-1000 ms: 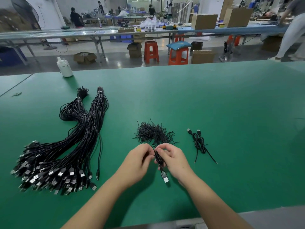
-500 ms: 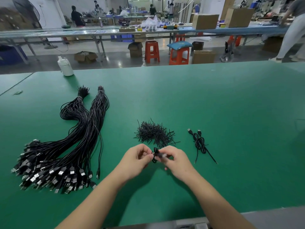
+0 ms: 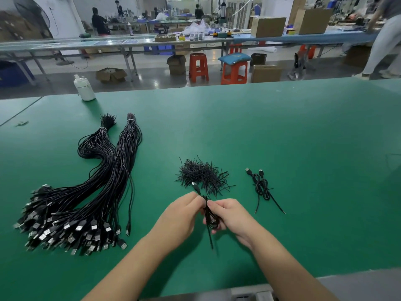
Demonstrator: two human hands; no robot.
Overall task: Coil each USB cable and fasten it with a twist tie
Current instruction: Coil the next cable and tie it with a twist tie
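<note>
At the far left edge of the green surface (image 3: 282, 131) we see a white bottle (image 3: 84, 88) standing upright. In front of it lie two long bundles of black USB cables (image 3: 104, 174), each tied near its far end, fanning out toward us into a heap of silver-tipped plugs (image 3: 65, 231). One loose cable (image 3: 130, 203) trails along the right side of that heap.

Moving right, a loose pile of black twist ties (image 3: 201, 174) sits near the middle of the surface. Just in front of it our two hands meet above the surface. Our left hand (image 3: 180, 216) has its grip closed, the fingertips pinching the top of a coiled cable (image 3: 210, 216); a plug end (image 3: 195, 186) sticks up past the fingers toward the tie pile. Our right hand (image 3: 230, 216) has its fingers curled round the same coil, holding it upright, and a thin black tail (image 3: 210, 240) hangs below the hands.

Farther right, well apart from our hands, a finished cable (image 3: 261, 187) lies flat on the surface, coiled and cinched at its middle, its two plugs pointing away from us and its tie ends splayed toward us.
</note>
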